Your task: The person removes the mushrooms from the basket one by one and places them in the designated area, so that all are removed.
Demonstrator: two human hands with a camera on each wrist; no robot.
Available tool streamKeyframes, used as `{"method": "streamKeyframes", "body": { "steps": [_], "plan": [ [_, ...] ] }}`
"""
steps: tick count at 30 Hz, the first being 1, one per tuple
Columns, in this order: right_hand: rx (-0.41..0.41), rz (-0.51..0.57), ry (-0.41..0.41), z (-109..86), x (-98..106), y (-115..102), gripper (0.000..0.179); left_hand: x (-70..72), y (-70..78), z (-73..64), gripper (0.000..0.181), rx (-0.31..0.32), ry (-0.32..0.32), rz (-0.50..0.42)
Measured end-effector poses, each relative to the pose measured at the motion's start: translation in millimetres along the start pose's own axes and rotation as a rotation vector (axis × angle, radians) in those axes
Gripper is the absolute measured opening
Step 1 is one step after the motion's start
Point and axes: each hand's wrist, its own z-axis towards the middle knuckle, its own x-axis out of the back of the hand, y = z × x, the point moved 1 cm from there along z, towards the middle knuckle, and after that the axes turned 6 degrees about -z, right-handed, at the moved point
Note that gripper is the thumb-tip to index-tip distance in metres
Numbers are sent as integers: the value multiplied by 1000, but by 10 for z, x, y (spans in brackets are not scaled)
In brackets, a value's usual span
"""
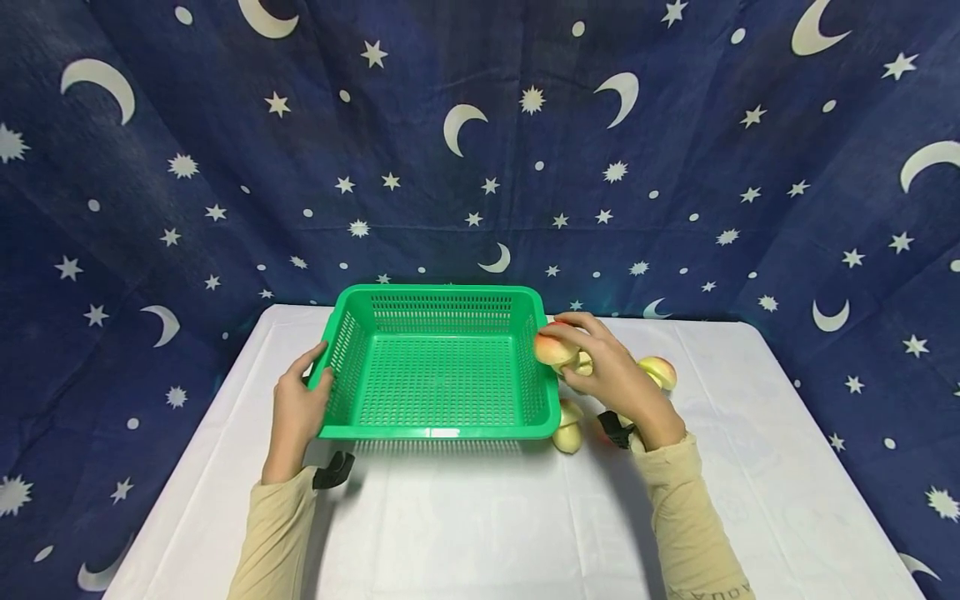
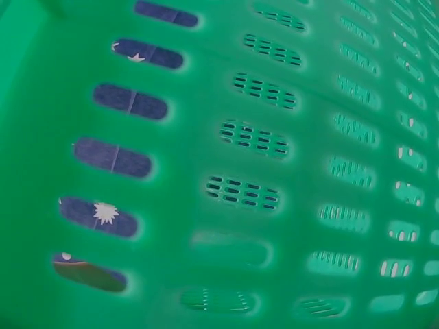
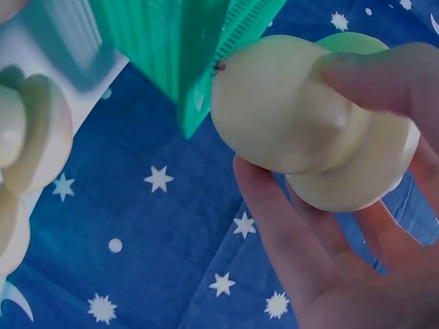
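Note:
A green plastic basket (image 1: 442, 432) with slotted walls stands on the white-covered table, with nothing inside it. My left hand (image 1: 296, 408) grips its left rim, thumb on the near side. The basket's wall (image 2: 178, 157) fills the left wrist view, where the hand itself is hidden. Just at the basket's right rim, my right hand (image 1: 611, 375) holds a toy mushroom (image 1: 553, 350) with a cream stem and a red-yellow cap. In the right wrist view the fingers and thumb are curled round this mushroom (image 3: 267, 110), its stem end pointing toward the basket.
Another mushroom (image 1: 567, 433) lies against the basket's near right corner. A further mushroom (image 1: 660, 372) lies behind my right wrist, and more is partly hidden under the forearm. A dark blue curtain (image 1: 420, 225) with moons and stars hangs behind the table (image 1: 465, 525).

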Motion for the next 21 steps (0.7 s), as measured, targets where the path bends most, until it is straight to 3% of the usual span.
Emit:
{"method": "streamKeyframes", "body": {
  "steps": [8,21],
  "plan": [
    [-38,29,24,-128,67,92,56,-8,-20,5,46,0,5,-1],
    [-77,-38,42,-334,158,249,59,-2,-12,-10,46,-17,1,-12]
  ]
}}
